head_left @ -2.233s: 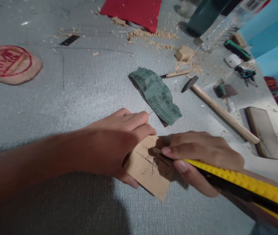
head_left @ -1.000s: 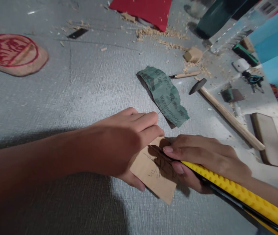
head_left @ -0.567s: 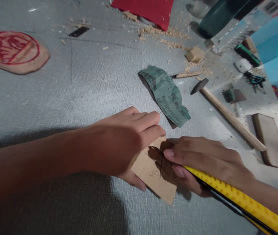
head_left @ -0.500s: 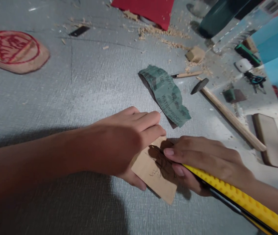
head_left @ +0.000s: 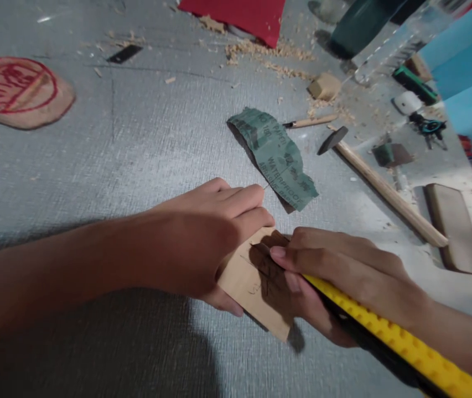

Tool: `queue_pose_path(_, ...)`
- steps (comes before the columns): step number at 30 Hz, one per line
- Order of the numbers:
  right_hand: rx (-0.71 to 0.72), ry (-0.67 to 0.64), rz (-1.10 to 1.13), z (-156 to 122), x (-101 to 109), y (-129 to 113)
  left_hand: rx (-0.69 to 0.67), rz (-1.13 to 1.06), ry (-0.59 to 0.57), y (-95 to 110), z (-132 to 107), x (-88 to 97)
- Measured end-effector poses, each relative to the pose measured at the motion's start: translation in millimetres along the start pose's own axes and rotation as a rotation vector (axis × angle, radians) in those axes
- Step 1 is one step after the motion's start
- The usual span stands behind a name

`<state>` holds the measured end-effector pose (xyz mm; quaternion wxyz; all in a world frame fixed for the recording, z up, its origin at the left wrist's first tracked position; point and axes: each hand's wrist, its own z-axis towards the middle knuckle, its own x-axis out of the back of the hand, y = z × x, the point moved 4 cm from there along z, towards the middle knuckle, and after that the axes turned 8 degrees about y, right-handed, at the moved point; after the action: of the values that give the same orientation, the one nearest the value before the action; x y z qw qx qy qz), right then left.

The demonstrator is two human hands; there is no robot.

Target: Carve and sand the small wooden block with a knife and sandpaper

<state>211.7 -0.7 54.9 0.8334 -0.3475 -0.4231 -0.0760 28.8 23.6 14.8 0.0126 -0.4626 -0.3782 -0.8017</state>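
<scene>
A small wooden block (head_left: 239, 276) with dark pencil marks on its top face is tilted at the lower middle. Wrapped round its upper left side, my left hand (head_left: 214, 226) grips it, with the thumb at the lower edge. My right hand (head_left: 339, 271) is closed round a yellow and black utility knife (head_left: 377, 318), whose handle runs off the lower right. Its front end lies over the block's marked face; shadow and fingers partly hide the tip, so contact with the wood is hard to judge.
Beyond my hands lies torn green sandpaper (head_left: 275, 160). To the right are a hammer (head_left: 385, 188), a thin wood-handled carving tool (head_left: 312, 121) and a flat rectangular block (head_left: 455, 229). A wood slice with red drawing (head_left: 20, 91) sits far left. Wood shavings (head_left: 256, 53) litter the back.
The whole scene has shifted slightly left in view. The knife's front end has moved a little over the block, its handle swinging slightly. Both hands keep their holds.
</scene>
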Motion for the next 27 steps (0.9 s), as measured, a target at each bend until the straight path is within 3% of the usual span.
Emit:
queue_pose_path(2, 0.032, -0.005, 0.063, -0.1, 0.7, 5.3, 0.003, -0.005, -0.01, 0.4, 0.2, 0.5)
queue_pose_path(7, 0.004, 0.124, 0.258, 2.2, 3.8, 20.4, 0.001, -0.011, -0.006, 0.0, 0.4, 1.3)
queue_pose_path(14, 0.016, 0.035, 0.208, 3.7, 2.3, 18.7, -0.014, 0.004, -0.01, 0.1, 0.3, -0.5)
queue_pose_path(27, 0.043, 0.069, 0.147, 2.6, 2.7, 14.3, -0.029, -0.008, 0.019, -0.8, -1.7, -1.3)
